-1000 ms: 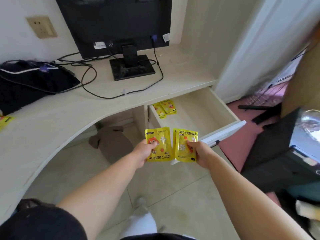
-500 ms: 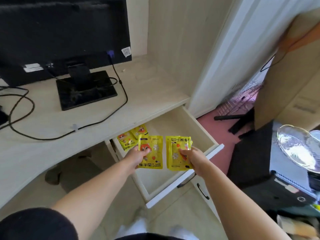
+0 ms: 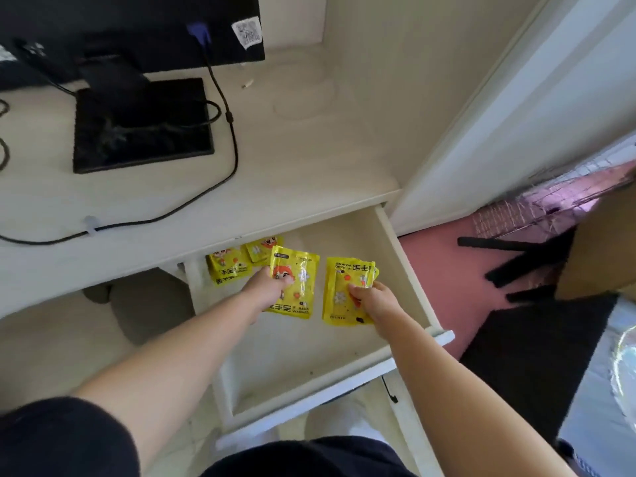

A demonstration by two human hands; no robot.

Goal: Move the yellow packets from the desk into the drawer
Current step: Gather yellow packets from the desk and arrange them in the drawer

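Pale wood-grain drawer (image 3: 406, 256); glossy rectangular yellow packets (image 3: 294, 287) in each hand (image 3: 266, 290).

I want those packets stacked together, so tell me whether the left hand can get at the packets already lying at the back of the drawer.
Probably yes. The left hand is over the open drawer, right beside the lying packets, with nothing between. But it grips a yellow packet, so it must drop that first.

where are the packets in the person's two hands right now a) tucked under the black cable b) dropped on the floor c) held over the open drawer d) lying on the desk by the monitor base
c: the left hand and right hand each grip a glossy yellow packet above the pale open wooden drawer, in front of two yellow packets already lying inside.
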